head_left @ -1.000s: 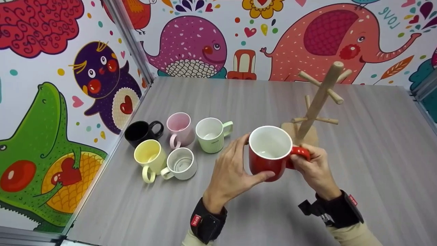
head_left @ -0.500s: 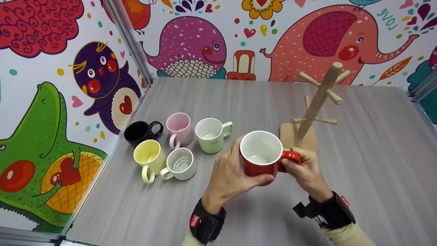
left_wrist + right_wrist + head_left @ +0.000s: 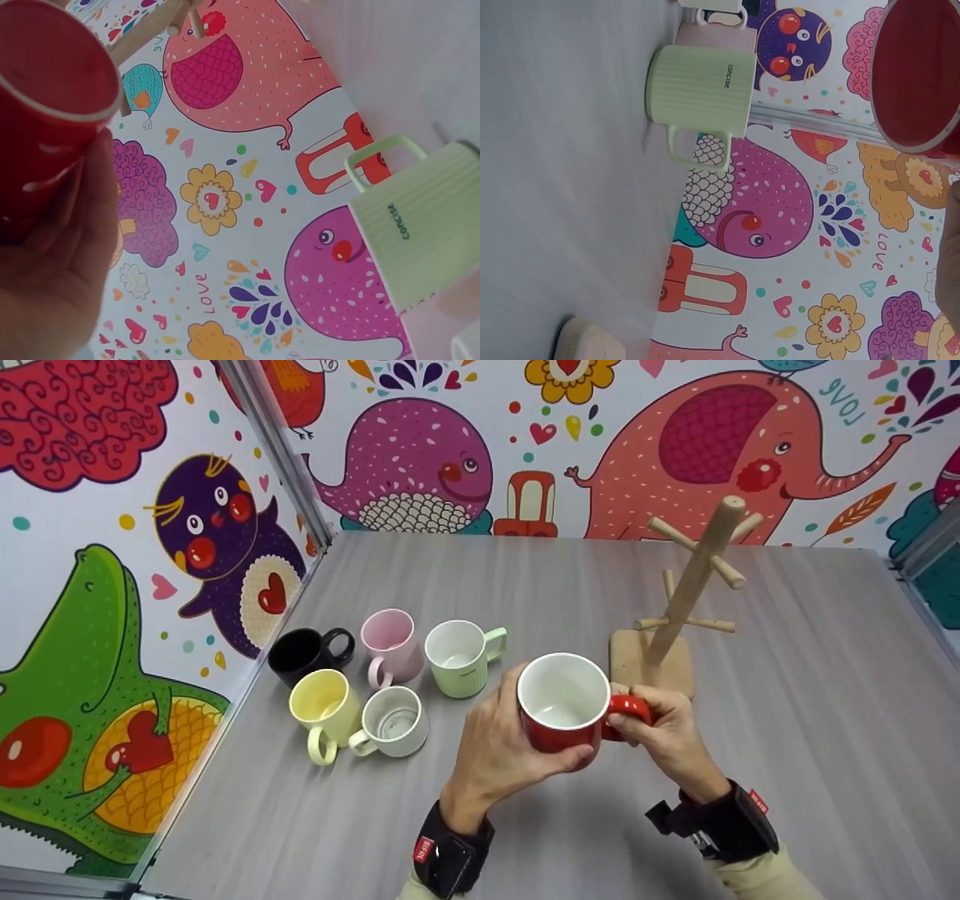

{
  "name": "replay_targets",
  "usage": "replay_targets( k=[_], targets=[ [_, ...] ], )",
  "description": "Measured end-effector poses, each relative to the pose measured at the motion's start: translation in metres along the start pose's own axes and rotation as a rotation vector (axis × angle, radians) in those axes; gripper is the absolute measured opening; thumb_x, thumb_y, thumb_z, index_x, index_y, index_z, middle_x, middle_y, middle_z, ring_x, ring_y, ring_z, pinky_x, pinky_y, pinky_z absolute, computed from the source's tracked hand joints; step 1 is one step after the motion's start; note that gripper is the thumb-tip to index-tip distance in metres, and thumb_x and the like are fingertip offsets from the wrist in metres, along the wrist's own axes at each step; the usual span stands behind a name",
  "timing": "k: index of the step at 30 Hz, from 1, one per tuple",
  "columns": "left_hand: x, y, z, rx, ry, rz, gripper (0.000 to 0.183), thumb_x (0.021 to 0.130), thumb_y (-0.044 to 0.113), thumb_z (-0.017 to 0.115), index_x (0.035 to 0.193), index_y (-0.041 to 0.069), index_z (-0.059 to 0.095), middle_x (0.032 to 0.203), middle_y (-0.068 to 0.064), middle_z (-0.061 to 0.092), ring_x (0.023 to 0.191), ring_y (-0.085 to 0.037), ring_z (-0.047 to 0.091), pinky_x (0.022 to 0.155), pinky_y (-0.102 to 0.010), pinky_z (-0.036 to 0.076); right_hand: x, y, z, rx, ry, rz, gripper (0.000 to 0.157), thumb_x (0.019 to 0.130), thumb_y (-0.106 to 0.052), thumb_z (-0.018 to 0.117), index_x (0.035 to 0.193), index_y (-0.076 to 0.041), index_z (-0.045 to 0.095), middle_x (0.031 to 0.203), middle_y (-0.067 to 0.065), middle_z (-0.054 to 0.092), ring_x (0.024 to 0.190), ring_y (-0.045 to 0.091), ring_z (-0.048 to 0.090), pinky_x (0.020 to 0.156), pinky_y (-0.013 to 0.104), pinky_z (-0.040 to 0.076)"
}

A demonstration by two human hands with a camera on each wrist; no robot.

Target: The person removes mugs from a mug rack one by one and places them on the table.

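A red mug (image 3: 562, 731) with a white inside is held up off the table between both hands, its mouth tipped toward the head camera. My left hand (image 3: 499, 746) wraps the mug's left side, thumb across its front. On the right, my right hand (image 3: 671, 735) pinches the red handle (image 3: 628, 706) between thumb and fingers. The mug's red underside (image 3: 56, 60) shows in the left wrist view, with left fingers along its wall. Just behind the right hand stands a wooden mug tree (image 3: 694, 581) with bare pegs on a square base (image 3: 634, 667).
Left of the hands stand several mugs: light green (image 3: 457, 664), pink (image 3: 391, 645), black (image 3: 304, 656), yellow (image 3: 326, 709) and white (image 3: 394, 724). Printed panels (image 3: 416, 457) wall the grey table (image 3: 525, 585) at the back and left.
The red mug and both hands have moved left and slightly down, toward the person. The grip of both hands stays the same. The view has shifted slightly.
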State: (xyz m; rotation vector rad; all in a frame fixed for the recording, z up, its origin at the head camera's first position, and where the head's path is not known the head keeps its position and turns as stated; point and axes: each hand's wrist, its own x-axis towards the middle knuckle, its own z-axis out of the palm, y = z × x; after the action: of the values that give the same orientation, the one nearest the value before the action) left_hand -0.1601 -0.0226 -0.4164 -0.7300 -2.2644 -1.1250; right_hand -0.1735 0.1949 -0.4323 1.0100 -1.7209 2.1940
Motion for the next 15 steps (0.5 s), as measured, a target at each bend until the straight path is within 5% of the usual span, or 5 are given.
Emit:
replay_targets(
  k=[4,8,12,15],
  targets=[
    [0.000,-0.001,0.000,0.004,0.014,0.010,0.088,0.068,0.051,0.088,0.130,-0.001,0.053,0.110,-0.009,0.070,0.095,-0.020,0.069,0.078,-0.032,0.057,0.002,-0.002,-0.005,0.022,-0.046,-0.016,0.019,0.091,0.003,0.071,0.080,0.008,0.056,0.093,0.003,0.068,0.091,0.010,0.063,0.073,0.018,0.050],
    [-0.002,-0.004,-0.001,0.012,0.037,-0.002,0.087,0.066,0.049,0.089,0.129,0.000,0.054,0.111,-0.008,0.068,0.095,-0.019,0.069,0.078,-0.032,0.057,0.006,-0.007,-0.016,0.002,-0.052,-0.025,0.025,0.093,-0.006,0.073,0.088,0.008,0.053,0.087,0.011,0.057,0.082,0.014,0.055,0.067,0.022,0.046],
    [-0.004,-0.008,-0.003,0.035,0.057,-0.019,0.088,0.064,0.047,0.090,0.128,-0.001,0.054,0.110,-0.009,0.069,0.093,-0.020,0.069,0.075,-0.033,0.057,0.006,-0.016,-0.031,-0.092,0.043,0.012,0.009,0.092,0.007,0.067,0.095,0.008,0.058,0.096,0.010,0.061,0.080,0.011,0.058,0.064,0.020,0.049],
    [-0.006,-0.012,-0.005,0.048,0.062,-0.033,0.087,0.064,0.045,0.089,0.128,-0.002,0.053,0.109,-0.011,0.069,0.092,-0.023,0.070,0.073,-0.035,0.058,0.006,-0.023,-0.043,-0.137,0.122,0.041,0.015,0.087,0.021,0.058,0.095,0.009,0.060,0.097,0.009,0.062,0.076,0.009,0.059,0.062,0.019,0.050]
  ],
)
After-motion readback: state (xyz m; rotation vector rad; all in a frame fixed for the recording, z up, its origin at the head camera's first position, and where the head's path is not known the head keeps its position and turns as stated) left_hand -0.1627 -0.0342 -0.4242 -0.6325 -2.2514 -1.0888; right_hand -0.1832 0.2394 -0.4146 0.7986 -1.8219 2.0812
